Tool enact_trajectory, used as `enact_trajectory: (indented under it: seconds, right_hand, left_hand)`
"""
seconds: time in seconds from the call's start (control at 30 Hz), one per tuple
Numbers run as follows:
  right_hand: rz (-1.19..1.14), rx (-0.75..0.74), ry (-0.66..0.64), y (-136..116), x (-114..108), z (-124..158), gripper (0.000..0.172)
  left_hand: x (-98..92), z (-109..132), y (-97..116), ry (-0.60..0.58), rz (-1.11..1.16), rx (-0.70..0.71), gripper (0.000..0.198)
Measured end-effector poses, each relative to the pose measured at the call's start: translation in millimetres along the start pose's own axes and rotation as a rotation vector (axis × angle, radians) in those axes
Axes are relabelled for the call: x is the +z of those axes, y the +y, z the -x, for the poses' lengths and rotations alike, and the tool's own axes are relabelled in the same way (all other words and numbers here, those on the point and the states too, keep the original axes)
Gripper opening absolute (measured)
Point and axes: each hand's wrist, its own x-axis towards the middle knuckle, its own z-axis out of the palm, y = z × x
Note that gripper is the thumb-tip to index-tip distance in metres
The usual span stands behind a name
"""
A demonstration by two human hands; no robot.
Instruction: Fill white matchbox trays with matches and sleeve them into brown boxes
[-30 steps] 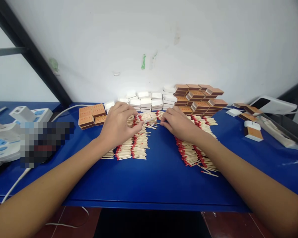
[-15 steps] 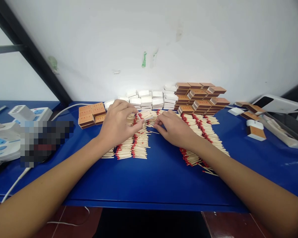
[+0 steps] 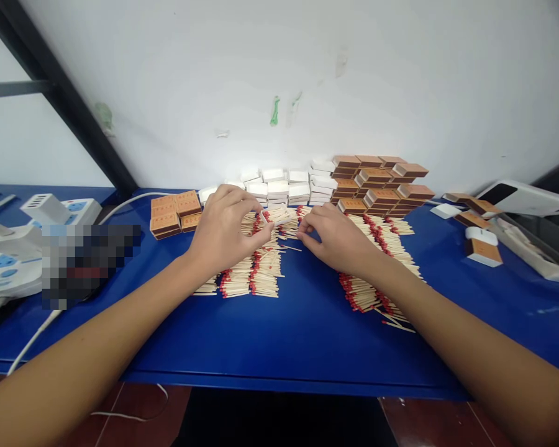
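The right hand [image 3: 331, 234] is now slightly farther right of the white rectangular open card tray [image 3: 284, 220], leaving the tray's right end unobstructed. The left hand [image 3: 224, 225] is unmoved; its fingers, parted to the tray's width, grip that one tray above the blue tabletop [image 3: 242, 347]. The right fingers are curled nearly together; whether they hold anything cannot be told. Count: red-tipped wooden matches [image 3: 264, 284], uncountable; far-left orange-brown cardboard matchboxes [image 3: 164, 214], at least four; far-right stacked matchboxes [image 3: 381, 196], at least nine.
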Motion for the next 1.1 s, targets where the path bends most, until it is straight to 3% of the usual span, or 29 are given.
enact_trajectory:
  seconds: [0.1,0.33,0.8,0.9,1.1]
  right_hand:
    - [-0.033,-0.006,0.017,0.9,-4.1,1.3,0.014]
    - [-0.132,-0.035,-0.124,-4.7,-6.2,3.7,0.017]
    - [-0.129,-0.004,-0.176,-2.5,-5.7,6.3,0.017]
    - [-0.121,0.012,-0.139,6.7,-14.6,7.9,0.018]
    - [-0.133,-0.021,0.101,6.5,-29.4,8.5,0.017]
  left_hand:
    - [0.4,0.1,-0.4,0.003,0.005,0.0,0.019]
    - [0.3,0.3,0.8,0.001,0.003,0.003,0.019]
    - [2.5,1.8,1.5,-0.068,0.023,0.027,0.02]
    - [3.2,2.8,1.0,-0.117,0.04,0.033,0.02]
    - [5.4,5.3,3.9,-0.138,0.093,0.118,0.018]
